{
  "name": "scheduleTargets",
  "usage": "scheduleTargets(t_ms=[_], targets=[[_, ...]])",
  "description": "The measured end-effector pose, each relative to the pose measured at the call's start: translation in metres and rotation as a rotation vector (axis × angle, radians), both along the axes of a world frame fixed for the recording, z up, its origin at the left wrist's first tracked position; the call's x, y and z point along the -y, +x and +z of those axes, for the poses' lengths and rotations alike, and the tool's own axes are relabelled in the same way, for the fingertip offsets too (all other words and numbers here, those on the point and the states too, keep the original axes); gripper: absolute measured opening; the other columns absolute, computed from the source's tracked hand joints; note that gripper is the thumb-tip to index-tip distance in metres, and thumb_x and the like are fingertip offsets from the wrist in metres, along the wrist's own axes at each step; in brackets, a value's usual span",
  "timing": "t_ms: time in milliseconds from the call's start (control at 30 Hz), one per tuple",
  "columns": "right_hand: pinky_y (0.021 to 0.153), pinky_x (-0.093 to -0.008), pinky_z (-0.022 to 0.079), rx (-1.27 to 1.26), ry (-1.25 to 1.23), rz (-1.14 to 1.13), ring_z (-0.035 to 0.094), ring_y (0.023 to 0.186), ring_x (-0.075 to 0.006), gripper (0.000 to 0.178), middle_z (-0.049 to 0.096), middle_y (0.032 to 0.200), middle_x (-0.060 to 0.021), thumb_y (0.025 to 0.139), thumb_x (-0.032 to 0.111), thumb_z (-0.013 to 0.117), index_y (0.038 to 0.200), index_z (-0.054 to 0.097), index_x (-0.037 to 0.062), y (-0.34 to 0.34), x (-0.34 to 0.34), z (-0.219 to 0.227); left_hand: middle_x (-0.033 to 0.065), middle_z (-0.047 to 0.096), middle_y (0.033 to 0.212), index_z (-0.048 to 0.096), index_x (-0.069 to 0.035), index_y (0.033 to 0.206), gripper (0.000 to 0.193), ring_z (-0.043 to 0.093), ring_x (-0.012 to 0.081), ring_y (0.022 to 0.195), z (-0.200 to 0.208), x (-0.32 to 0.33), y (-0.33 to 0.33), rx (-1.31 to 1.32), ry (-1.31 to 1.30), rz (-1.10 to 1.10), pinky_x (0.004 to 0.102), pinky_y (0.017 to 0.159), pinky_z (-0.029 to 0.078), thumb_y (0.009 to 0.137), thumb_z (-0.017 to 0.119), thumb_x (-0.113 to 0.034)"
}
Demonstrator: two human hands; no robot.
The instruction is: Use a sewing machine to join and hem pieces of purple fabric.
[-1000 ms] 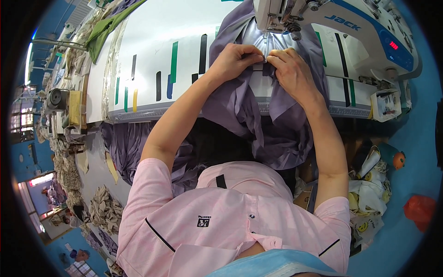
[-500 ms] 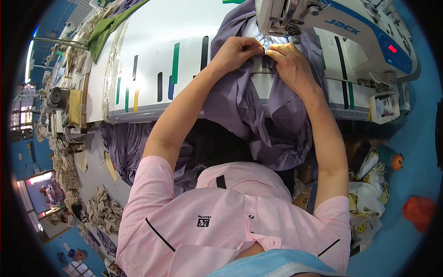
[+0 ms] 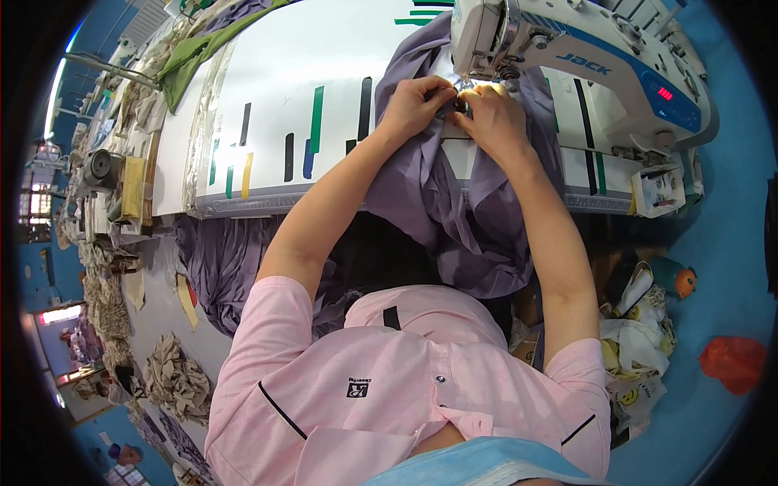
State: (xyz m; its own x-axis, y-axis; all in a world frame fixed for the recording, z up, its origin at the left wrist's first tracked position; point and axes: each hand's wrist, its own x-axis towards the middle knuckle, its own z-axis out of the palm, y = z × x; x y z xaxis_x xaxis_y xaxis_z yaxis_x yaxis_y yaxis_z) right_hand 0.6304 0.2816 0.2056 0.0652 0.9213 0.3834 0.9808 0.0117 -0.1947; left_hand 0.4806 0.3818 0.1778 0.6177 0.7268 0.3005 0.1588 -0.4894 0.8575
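Note:
A purple-grey fabric piece (image 3: 417,182) lies across the white sewing table (image 3: 275,73) and hangs over its front edge. Beneath the needle area of the sewing machine (image 3: 583,61), both hands work close together on this cloth. My left hand (image 3: 417,105) pinches the fabric with thumb and forefinger, just left of the needle. On the other side, my right hand (image 3: 494,117) has its fingers closed on the cloth near the presser foot. A lamp lights the spot brightly. The exact edge between my fingertips is small and partly covered by them.
Coloured tape strips (image 3: 316,120) mark the tabletop. More purple cloth (image 3: 231,271) is heaped below the table at the left. A green cloth (image 3: 190,61) lies at the far left, a small white box (image 3: 658,191) hangs at the right edge, and a red bag (image 3: 733,364) sits on the blue floor.
Both hands have stayed at the needle area, with their fingers shifting slightly on the cloth. The whole view has moved a little, so the machine appears farther left and lower.

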Motion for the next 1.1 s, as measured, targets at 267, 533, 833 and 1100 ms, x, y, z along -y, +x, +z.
scheduleTargets(t_ms=[267,533,833,1100], targets=[[0.075,-0.0419,0.052,-0.133,0.193,0.024,0.065,0.083,-0.0311,0.012,0.065,0.085,-0.0126,0.083,0.019,0.068,0.087,0.067,0.0076,0.012,-0.003,-0.024,0.0111,0.071,0.085,0.068,0.003,0.099,0.017,0.065,0.0158,0.072,0.003,0.003,-0.002,0.023,0.054,-0.047,0.028,0.069,0.05,0.089,0.068,-0.012],[0.071,-0.0405,0.055,-0.394,-0.119,0.067,0.069,0.078,-0.0326,0.019,0.07,0.082,-0.015,0.083,0.022,0.066,0.091,0.067,0.0048,0.028,-0.005,-0.007,0.001,0.069,0.097,0.068,-0.008,0.087,0.01,0.062,0.021,0.095,0.01,0.01,-0.001,-0.01,0.832,-0.165,0.0325,0.081,0.048,0.079,0.072,-0.013],[0.068,-0.041,0.053,-0.458,-0.045,0.025,0.068,0.075,-0.0325,0.016,0.069,0.077,-0.0135,0.082,0.021,0.068,0.089,0.068,0.0064,0.027,0.0,-0.012,0.0006,0.067,0.097,0.065,-0.008,0.081,0.009,0.063,0.0193,0.095,-0.001,0.011,0.001,-0.083,0.873,-0.361,0.0334,0.08,0.051,0.073,0.067,-0.012],[0.074,-0.0488,0.046,-0.163,0.207,-0.003,0.054,0.093,-0.0349,0.021,0.065,0.104,-0.0104,0.078,0.025,0.075,0.094,0.069,0.0118,0.049,-0.025,-0.056,0.0005,0.068,0.097,0.066,-0.008,0.078,0.006,0.064,0.0192,0.093,0.003,0.014,0.002,-0.101,0.809,-0.352,0.0327,0.08,0.053,0.072,0.067,-0.008]])
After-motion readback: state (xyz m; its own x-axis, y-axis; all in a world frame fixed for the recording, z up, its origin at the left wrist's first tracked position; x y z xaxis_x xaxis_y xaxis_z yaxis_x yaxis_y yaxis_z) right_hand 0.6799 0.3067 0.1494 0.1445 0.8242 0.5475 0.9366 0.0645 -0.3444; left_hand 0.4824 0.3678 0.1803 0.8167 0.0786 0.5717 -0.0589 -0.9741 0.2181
